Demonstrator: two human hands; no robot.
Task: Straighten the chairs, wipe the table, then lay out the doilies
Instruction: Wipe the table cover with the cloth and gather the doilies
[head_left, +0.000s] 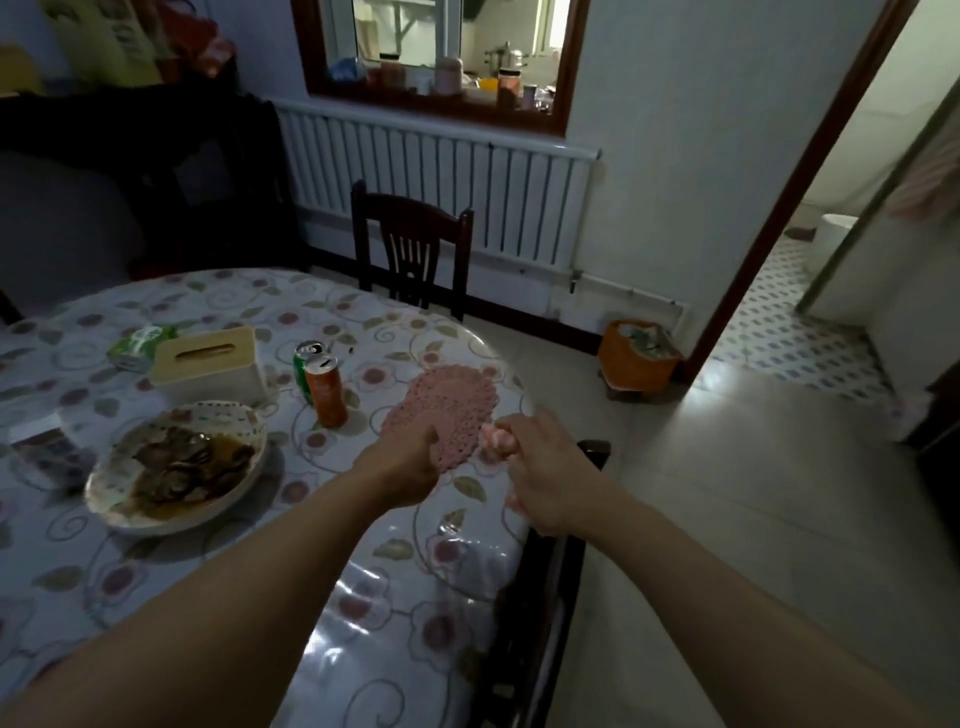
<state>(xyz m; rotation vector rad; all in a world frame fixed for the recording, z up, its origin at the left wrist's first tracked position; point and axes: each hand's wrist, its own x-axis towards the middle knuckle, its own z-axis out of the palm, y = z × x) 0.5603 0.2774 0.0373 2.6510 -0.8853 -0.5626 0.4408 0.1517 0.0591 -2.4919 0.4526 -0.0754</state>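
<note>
Pink crocheted doilies (447, 410) lie overlapped on the flowered tablecloth of the table (400, 597), near its right edge. My left hand (402, 467) pinches the near edge of the doilies. My right hand (545, 467) is closed on a pink doily corner just to the right. A dark wooden chair (413, 249) stands at the table's far side. Another dark chair (545, 597) sits against the near right edge, partly hidden under my right arm.
On the table stand an orange can (324, 389), a green can (302, 364), a beige tissue box (208, 366), a green packet (137, 345) and a plate of food (176, 465). An orange bin (636, 356) sits on the floor by the doorway. A radiator lines the far wall.
</note>
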